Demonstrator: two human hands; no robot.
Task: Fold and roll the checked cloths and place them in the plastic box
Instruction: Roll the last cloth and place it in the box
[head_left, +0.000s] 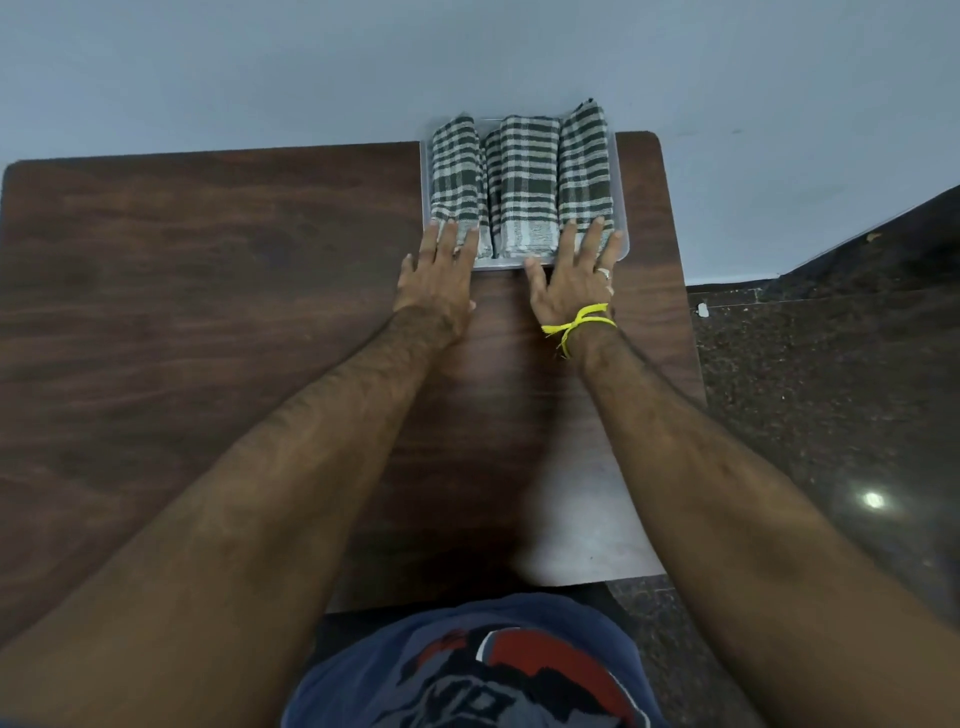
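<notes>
In the plastic box (621, 244), three rolled cloths (524, 182)

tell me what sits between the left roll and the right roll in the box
In the head view, a third rolled checked cloth, the middle roll, lies between the left roll and the right roll, all side by side in the plastic box.

Plastic box (621, 228) mostly behind cloths (522, 182)

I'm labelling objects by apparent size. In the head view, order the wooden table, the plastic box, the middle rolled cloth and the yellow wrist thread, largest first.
1. wooden table
2. plastic box
3. middle rolled cloth
4. yellow wrist thread

The gaps look clear; none are close enough to doubt.
</notes>
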